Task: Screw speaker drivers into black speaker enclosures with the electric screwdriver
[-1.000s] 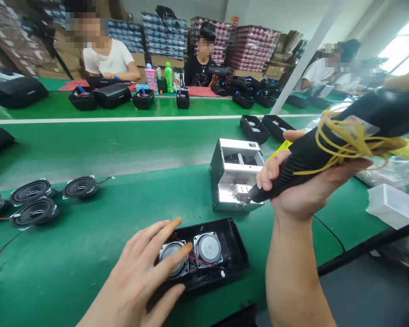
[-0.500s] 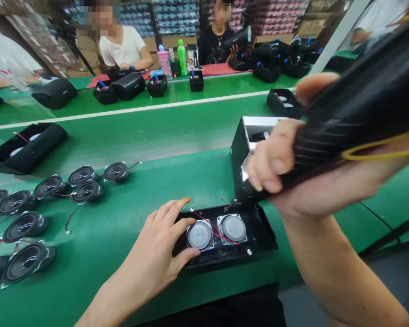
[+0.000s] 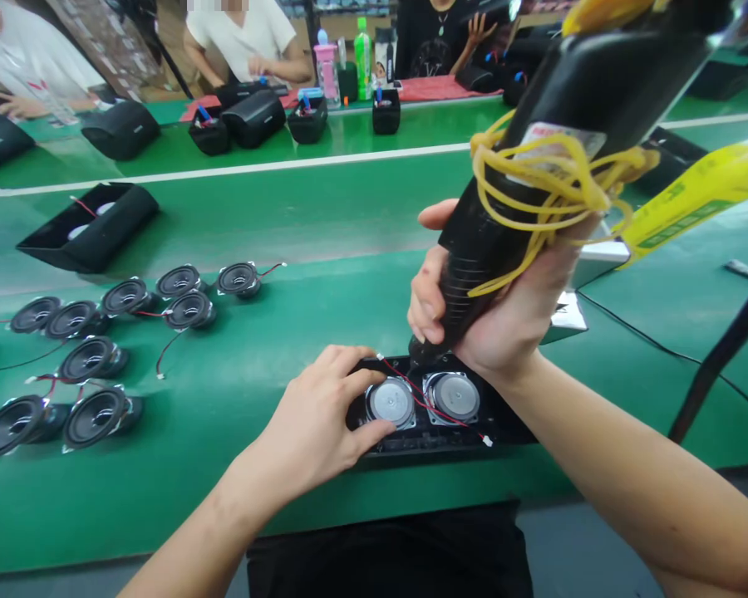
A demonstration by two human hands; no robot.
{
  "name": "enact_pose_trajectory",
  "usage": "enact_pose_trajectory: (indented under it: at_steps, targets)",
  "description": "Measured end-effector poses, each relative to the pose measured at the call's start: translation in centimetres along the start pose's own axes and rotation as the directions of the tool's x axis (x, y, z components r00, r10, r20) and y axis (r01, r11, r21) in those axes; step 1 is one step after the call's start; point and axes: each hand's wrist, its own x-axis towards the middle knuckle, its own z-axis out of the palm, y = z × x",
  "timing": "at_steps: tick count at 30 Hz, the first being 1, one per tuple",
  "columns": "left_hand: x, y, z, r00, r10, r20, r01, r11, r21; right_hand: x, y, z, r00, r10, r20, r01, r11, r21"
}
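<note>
My right hand (image 3: 504,316) is wrapped round a black electric screwdriver (image 3: 492,199) with yellow rubber bands on its body. The tool tilts down to the left, its tip at the far edge of a black speaker housing (image 3: 504,419), near the gap between two round speakers. My left hand (image 3: 324,411) grips the left speaker (image 3: 391,402), thumb on the near side and fingers on the far side. The right speaker (image 3: 452,396) sits beside it, back up. Red and black wires with white plugs lie across both. Whether a screw is under the tip I cannot tell.
Several loose speakers (image 3: 93,359) lie on the green bench at left, beyond them a black housing (image 3: 91,228). A partly hidden white-and-black box (image 3: 602,259) stands behind my right hand. A yellow strip (image 3: 704,195) hangs at right. People sit across the bench.
My right hand has brought the screwdriver left and more upright, its tip now at the housing's far edge. My left hand keeps its place on the left speaker. The view has shifted.
</note>
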Motion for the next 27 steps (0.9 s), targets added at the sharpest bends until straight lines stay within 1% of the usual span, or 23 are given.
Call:
enact_pose_trajectory:
  at_steps: [4, 7, 9, 11, 12, 13, 16, 18, 23, 25, 27]
  targets:
    - [0.1, 0.2, -0.2, 1.000, -0.002, 0.005, 0.002, 1.000, -0.010, -0.1, 0.4, -0.1, 0.998, -0.059, 0.009, 0.060, 0.997, -0.052]
    - [0.2, 0.3, -0.2, 1.000, -0.021, 0.010, 0.021, 1.000, -0.016, 0.0, 1.1, -0.6, 0.998, -0.048, 0.039, 0.051, 0.996, -0.078]
    - [0.2, 0.3, -0.2, 1.000, -0.025, 0.010, 0.025, 1.000, -0.017, 0.2, 1.6, -0.9, 0.994, -0.068, 0.089, 0.073, 0.996, -0.058]
    - [0.2, 0.3, -0.2, 1.000, -0.018, 0.007, 0.018, 1.000, -0.012, 0.4, 1.9, -1.1, 0.987, -0.127, 0.097, 0.130, 0.991, -0.027]
    - [0.2, 0.3, -0.2, 1.000, -0.015, 0.007, 0.015, 1.000, -0.009, 0.4, 2.0, -1.1, 0.986, -0.135, 0.097, 0.138, 0.990, -0.022]
    - [0.2, 0.3, -0.2, 1.000, -0.011, 0.008, 0.011, 1.000, -0.004, 0.4, 1.9, -1.1, 0.989, -0.120, 0.090, 0.123, 0.992, -0.031]
    - [0.2, 0.2, -0.2, 1.000, -0.002, 0.008, 0.002, 1.000, 0.011, 0.2, 1.3, -0.8, 0.998, -0.020, 0.054, 0.025, 0.996, -0.090]
    - [0.1, 0.2, -0.2, 1.000, 0.004, 0.007, -0.004, 1.000, 0.016, 0.1, 0.9, -0.5, 0.999, 0.004, 0.052, 0.002, 0.994, -0.114]
    - [0.1, 0.1, -0.2, 1.000, 0.013, -0.007, -0.013, 1.000, 0.017, 0.2, 1.6, -0.4, 0.997, -0.061, 0.043, 0.064, 0.995, -0.072]
    - [0.1, 0.2, -0.2, 1.000, 0.009, -0.003, -0.009, 1.000, 0.020, 0.4, 2.1, -0.6, 0.993, -0.095, 0.074, 0.098, 0.995, -0.035]
    - [0.1, 0.2, -0.2, 1.000, 0.003, 0.004, -0.003, 1.000, 0.024, 0.5, 2.4, -0.7, 0.990, -0.098, 0.101, 0.101, 0.995, -0.026]
